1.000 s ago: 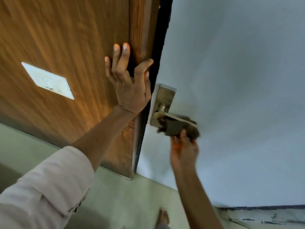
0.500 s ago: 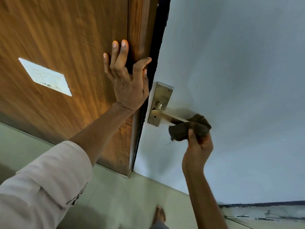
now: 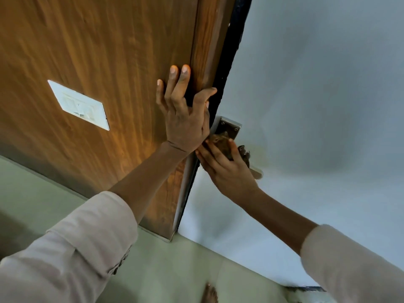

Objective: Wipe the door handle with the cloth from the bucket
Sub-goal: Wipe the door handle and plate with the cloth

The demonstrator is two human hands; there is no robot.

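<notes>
Brass lever door handle (image 3: pixel 256 172) on brass rectangular backplate (image 3: pixel 229 126), mounted on pale grey door face (image 3: pixel 317 95) near edge. Right hand (image 3: pixel 227 169) clasps dark brown cloth (image 3: pixel 220 141), pressing it over lever base; lever tip exposed. Left hand (image 3: pixel 185 119) open, fingers spread flat against wood-grain brown panel (image 3: pixel 98 51), thumb at its edge.

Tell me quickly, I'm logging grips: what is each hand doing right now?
Left hand: open, fingers spread flat on the brown wooden door.
Right hand: closed on the dark brown cloth at the brass door handle.
</notes>
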